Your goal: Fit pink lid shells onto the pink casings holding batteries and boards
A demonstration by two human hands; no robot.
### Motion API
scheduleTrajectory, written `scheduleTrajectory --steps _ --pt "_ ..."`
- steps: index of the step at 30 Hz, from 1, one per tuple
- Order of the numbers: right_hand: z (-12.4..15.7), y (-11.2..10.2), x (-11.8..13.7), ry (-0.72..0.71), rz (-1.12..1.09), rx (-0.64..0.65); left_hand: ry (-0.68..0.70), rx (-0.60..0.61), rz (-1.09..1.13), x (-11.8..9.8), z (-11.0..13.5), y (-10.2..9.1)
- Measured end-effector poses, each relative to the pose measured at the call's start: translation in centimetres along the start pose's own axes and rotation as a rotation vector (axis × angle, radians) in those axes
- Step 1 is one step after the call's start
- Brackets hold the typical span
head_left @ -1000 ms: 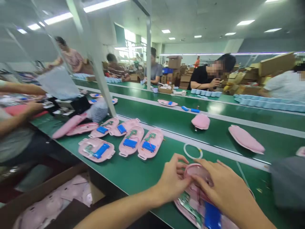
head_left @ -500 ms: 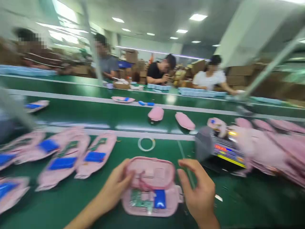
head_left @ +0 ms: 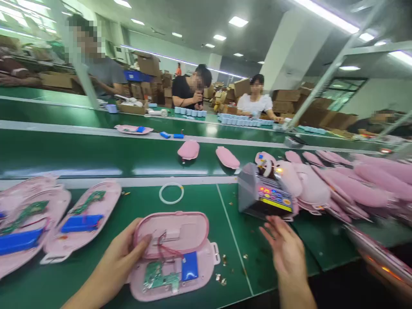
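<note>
An opened pink plastic case (head_left: 206,268) lies on the green bench in front of me. My left hand (head_left: 127,253) grips the left side of its raised pink cover (head_left: 189,223), thumb on the inner face. Thin red wires run between cover and base. In the base sit a green circuit board (head_left: 157,277) and a blue battery pack (head_left: 189,267). My right hand (head_left: 286,249) is apart from the case, holding nothing, its fingers loosely spread. Its fingertips are just below the front of a grey machine (head_left: 257,193) with red digits, which looks like a tape dispenser.
Other open pink cases (head_left: 85,206) with boards and batteries lie at left. Closed pink cases (head_left: 344,184) are piled at right. A white ring (head_left: 171,193) and small metal bits (head_left: 221,279) lie nearby. At lower right another person's hand (head_left: 389,274) holds a pink case. Co-workers sit opposite.
My right hand has moved from beside the case rightward to the front of the grey machine. My left hand keeps its hold on the cover. The view has turned to the right.
</note>
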State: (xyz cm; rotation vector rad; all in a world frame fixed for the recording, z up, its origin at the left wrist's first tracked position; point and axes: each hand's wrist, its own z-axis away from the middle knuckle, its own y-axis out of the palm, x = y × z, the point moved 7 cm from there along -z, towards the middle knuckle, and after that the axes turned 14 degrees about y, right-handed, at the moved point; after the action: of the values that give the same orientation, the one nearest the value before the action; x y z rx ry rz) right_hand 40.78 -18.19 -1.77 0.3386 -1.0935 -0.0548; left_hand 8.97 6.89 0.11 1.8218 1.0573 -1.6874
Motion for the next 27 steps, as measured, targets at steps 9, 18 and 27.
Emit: scheduleTrajectory --steps 9,18,27 --pt "16.6 18.4 -2.4 -1.062 1.154 0.92 0.074 0.056 0.245 -0.2 0.1 0.8" --pt "17.4 23.0 -7.6 -1.386 1.439 0.967 0.095 0.039 0.276 0.0 0.5 0.8" --pt "13.6 24.7 -5.5 -0.818 1.67 0.615 0.098 0.033 0.176 -0.2 1.3 0.2"
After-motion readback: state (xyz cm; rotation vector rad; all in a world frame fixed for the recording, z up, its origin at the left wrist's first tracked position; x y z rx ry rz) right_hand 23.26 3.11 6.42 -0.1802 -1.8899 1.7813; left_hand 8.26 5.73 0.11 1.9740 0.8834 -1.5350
